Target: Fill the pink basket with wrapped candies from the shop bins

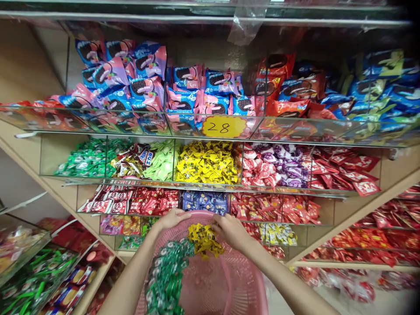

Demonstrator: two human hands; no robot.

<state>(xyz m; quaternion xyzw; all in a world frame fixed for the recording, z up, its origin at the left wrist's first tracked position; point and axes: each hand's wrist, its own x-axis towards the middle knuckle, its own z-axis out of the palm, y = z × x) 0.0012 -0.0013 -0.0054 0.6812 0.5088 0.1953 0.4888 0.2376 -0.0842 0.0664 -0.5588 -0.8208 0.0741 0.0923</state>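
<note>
A round pink plastic basket point(259, 280) with perforated walls is in front of me, below the middle of the shelves. My left hand point(173, 218) is closed over its far rim, left of centre. On the far right part of the rim, my right hand point(229, 228) has its fingers curled in; part of its grip is hidden. Just beside those fingers lies a small heap of yellow-wrapped candies point(205, 240) inside the basket. Many green-wrapped candies point(167, 275) are piled along the basket's left side. The pink bottom shows on the right.
Stepped shelves with clear dividers hold yellow candies point(206, 162), green candies point(88, 159) and blue packets point(205, 202). Blue-and-pink cookie packs point(147, 94) fill the upper shelf, behind a yellow tag point(224, 126) marked 28. Red packets point(364, 238) line the right side; another candy display point(33, 275) stands left.
</note>
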